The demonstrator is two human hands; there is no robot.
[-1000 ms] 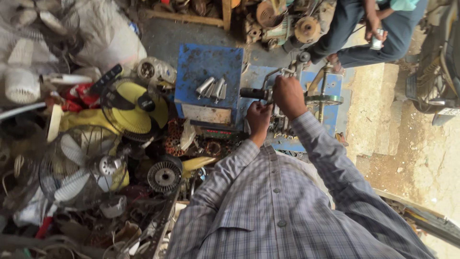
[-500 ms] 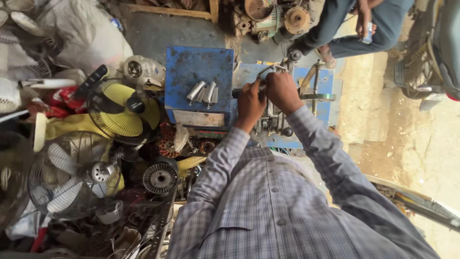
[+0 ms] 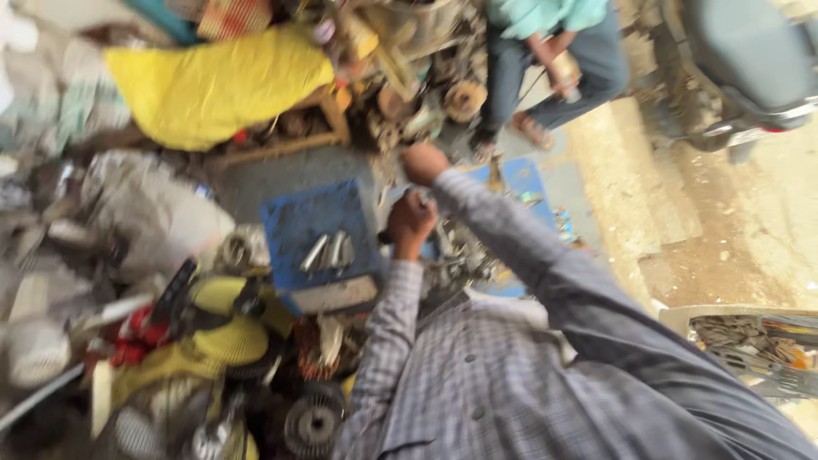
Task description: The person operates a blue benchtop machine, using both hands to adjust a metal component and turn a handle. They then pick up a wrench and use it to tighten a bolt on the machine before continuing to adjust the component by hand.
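Left hand (image 3: 411,223) fingers are curled shut round a dark handle-like tool (image 3: 388,238). Only a short dark stub shows left of the fist. Its long axis runs roughly left-right in the frame, the free end pointing left toward the blue box (image 3: 319,243). Heavy blur, so the kind of tool can't be told.

Right hand (image 3: 423,162) is raised further out, above and just beyond the left hand. Its fingers look bunched into a fist, but motion blur hides whether they clamp anything, so that can't be told.

Both hands sit over a greasy metal part (image 3: 464,255) resting on a blue surface (image 3: 528,183), low on the ground. The left fist is just beside the box's right edge. Whether it touches the edge is unclear.

On top of the blue box lie a few short silver cylinders (image 3: 328,253), side by side and tilted, with their long axes running up-right. Both forearms are in grey checked sleeves (image 3: 545,264).

Further out: yellow fan housings (image 3: 226,341) and a finned motor rotor (image 3: 311,423) lower left, a white sack (image 3: 149,213) at left, and a yellow cloth (image 3: 221,85) over a wooden frame at the top. Another person (image 3: 554,60) in a teal top and jeans crouches at top right, well apart. A white chair edge (image 3: 741,319) is at right, on sandy ground.
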